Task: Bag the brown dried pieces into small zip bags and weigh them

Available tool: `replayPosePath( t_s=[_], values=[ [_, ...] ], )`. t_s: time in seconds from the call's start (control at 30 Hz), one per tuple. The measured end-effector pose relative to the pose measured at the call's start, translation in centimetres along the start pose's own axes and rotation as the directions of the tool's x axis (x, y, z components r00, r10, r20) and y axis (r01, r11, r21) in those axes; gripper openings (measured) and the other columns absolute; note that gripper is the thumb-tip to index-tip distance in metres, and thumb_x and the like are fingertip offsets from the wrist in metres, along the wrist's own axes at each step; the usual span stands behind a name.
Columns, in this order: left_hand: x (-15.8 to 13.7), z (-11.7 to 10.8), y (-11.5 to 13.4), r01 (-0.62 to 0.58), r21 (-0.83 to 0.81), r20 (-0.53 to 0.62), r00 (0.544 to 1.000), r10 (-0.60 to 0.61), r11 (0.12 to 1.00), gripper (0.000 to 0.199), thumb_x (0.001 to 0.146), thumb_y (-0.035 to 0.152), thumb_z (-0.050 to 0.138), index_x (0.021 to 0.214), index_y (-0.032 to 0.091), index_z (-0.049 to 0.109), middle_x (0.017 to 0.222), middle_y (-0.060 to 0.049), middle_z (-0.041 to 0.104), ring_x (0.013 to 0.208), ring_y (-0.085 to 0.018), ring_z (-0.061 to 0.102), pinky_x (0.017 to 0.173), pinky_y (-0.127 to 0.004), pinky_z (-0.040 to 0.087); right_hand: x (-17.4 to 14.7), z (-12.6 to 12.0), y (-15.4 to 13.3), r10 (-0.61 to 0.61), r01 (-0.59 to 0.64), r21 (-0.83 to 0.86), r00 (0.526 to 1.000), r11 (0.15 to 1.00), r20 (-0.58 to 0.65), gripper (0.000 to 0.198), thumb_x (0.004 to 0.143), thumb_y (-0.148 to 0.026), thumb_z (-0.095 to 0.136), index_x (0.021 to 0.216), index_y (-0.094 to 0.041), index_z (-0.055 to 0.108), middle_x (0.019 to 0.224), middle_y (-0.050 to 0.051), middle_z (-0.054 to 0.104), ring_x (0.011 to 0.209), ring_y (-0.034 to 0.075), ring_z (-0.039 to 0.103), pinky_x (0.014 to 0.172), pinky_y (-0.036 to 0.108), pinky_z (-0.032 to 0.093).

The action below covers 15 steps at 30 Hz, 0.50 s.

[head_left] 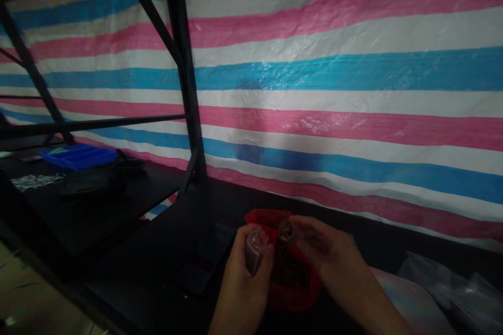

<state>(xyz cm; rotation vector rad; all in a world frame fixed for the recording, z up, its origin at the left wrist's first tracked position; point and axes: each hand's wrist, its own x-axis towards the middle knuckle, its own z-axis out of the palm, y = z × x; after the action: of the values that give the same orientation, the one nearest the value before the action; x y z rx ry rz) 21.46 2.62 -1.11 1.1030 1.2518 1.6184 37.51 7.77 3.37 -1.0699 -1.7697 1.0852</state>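
Observation:
My left hand (247, 282) is closed around a small clear container (254, 251), a bottle or vial by its look, with its rounded end facing up. In my right hand (334, 256) is a short clear tube-like piece (286, 229), pinched by the fingertips and tilted toward the left hand. The two pieces are close together but apart. Beneath both hands sits a red tray (294, 301) with small dark bits inside, too dim to make out. My hands cover part of its rim.
A dark flat phone-like object (204, 261) lies left of my hands. Clear plastic bags (451, 285) are at the right. On the left shelf stand a blue compartment tray (78, 156) and a pile of small pale pieces (35, 182). A black metal post (188, 99) rises before striped sheeting (353, 73).

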Motion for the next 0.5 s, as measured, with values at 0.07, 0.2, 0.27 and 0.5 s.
replayPosePath(
  t_s=[0.07, 0.2, 0.27, 0.5],
  values=[
    [0.0, 0.0, -0.4, -0.036, 0.064, 0.012, 0.999, 0.035, 0.997, 0.039, 0.090, 0.052, 0.072, 0.116, 0.023, 0.066, 0.115, -0.010, 0.076, 0.105, -0.028, 0.073, 0.088, -0.036, 0.060, -0.4, 0.4, -1.2, -0.056, 0.055, -0.077, 0.998, 0.996, -0.019, 0.040, 0.087, -0.016, 0.059, 0.123, -0.027, 0.075, 0.125, 0.006, 0.079, 0.117, 0.024, 0.074, 0.107, 0.043, 0.055],
    [0.1, -0.2, -1.5, -0.131, 0.231, 0.059, 0.991, 0.120, 0.964, 0.032, 0.096, 0.046, 0.066, 0.120, 0.025, 0.069, 0.120, -0.012, 0.074, 0.111, -0.029, 0.071, 0.094, -0.040, 0.058, -1.1, 1.4, -2.9, -0.173, 0.175, -0.288, 0.984, 0.941, 0.034, 0.046, 0.085, -0.003, 0.053, 0.114, -0.028, 0.078, 0.123, 0.004, 0.077, 0.117, 0.022, 0.072, 0.108, 0.037, 0.055],
    [0.1, -0.3, -1.9, -0.158, 0.303, 0.099, 0.986, 0.133, 0.940, 0.029, 0.100, 0.043, 0.061, 0.122, 0.026, 0.068, 0.122, -0.012, 0.071, 0.113, -0.029, 0.069, 0.097, -0.042, 0.056, -1.3, 1.8, -3.1, -0.186, 0.210, -0.371, 0.977, 0.904, 0.100, 0.051, 0.086, 0.002, 0.047, 0.113, -0.027, 0.079, 0.125, 0.005, 0.075, 0.116, 0.021, 0.072, 0.105, 0.036, 0.056],
    [0.0, -0.1, -1.8, -0.137, 0.287, 0.121, 0.987, 0.106, 0.948, 0.033, 0.102, 0.046, 0.055, 0.125, 0.025, 0.065, 0.125, -0.012, 0.069, 0.119, -0.029, 0.066, 0.102, -0.044, 0.053, -1.2, 2.1, -2.7, -0.199, 0.265, -0.495, 0.963, 0.828, 0.183, 0.069, 0.079, 0.009, 0.046, 0.127, -0.029, 0.077, 0.135, 0.005, 0.073, 0.126, 0.026, 0.068, 0.112, 0.044, 0.054]
  ],
)
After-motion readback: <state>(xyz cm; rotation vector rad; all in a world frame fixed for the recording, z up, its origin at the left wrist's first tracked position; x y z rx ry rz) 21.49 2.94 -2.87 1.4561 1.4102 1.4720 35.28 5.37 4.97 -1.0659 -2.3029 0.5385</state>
